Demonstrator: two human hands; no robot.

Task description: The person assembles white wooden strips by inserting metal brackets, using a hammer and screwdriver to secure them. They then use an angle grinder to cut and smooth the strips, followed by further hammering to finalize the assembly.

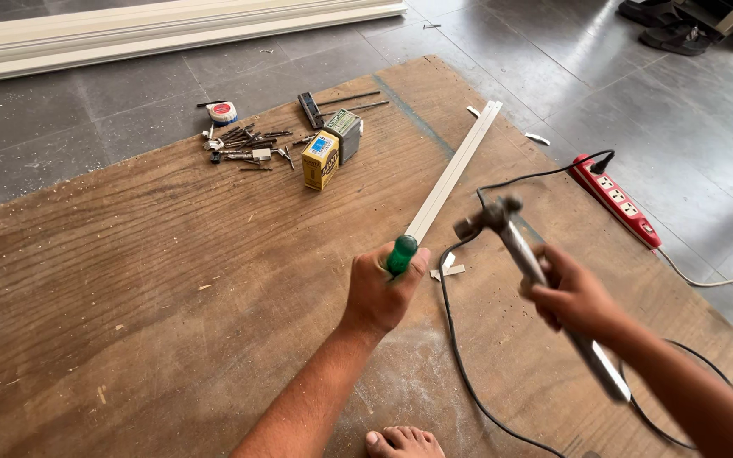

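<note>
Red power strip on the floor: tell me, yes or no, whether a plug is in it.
Yes, a black plug sits in the far end of the red power strip, its cord trailing across the plywood board.

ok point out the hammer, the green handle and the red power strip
hammer (487, 217), head view, on its metal head
green handle (401, 253), head view, on the top end
red power strip (617, 200), head view, mid body

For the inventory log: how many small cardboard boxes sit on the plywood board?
2. A yellow box and a grey-green box stand touching, right of the pile of drill bits and screws. That clutter could hide another.
</note>
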